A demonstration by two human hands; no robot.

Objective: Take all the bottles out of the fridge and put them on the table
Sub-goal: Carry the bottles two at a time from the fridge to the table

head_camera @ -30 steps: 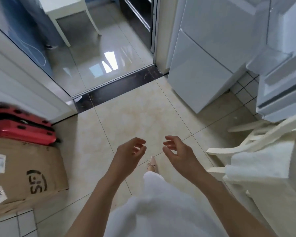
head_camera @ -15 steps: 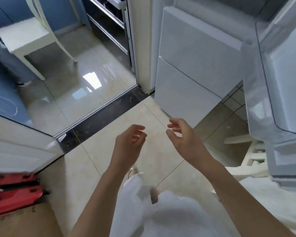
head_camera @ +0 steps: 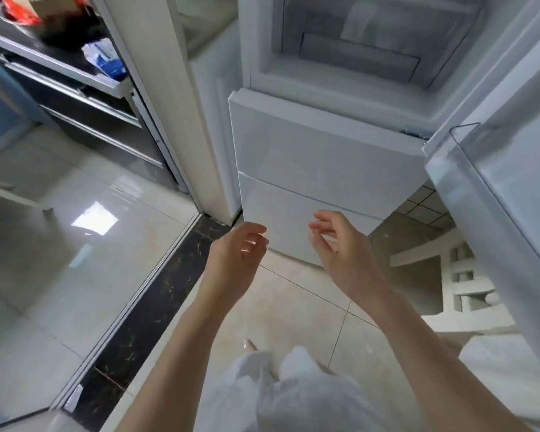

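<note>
White fridge fills the upper middle of the frame, its two lower drawer fronts shut and its upper compartment standing open, with the open door swung out along the right edge. Inside the open compartment only pale walls and a frosted drawer show; no bottles can be made out in what is visible. Both bare hands are raised in front of the lower drawer, near each other but apart. Left hand has a loose, half-curled grip holding nothing, fingers bent toward the thumb. Right hand is likewise empty, its grip wide with the fingers spread and slightly curved, palm facing the left hand. Beige floor tiles lie beneath them, and a dark stone threshold runs diagonally at lower left. A white garment shows at the bottom centre, and metal shelves with packets sit at upper left.
</note>
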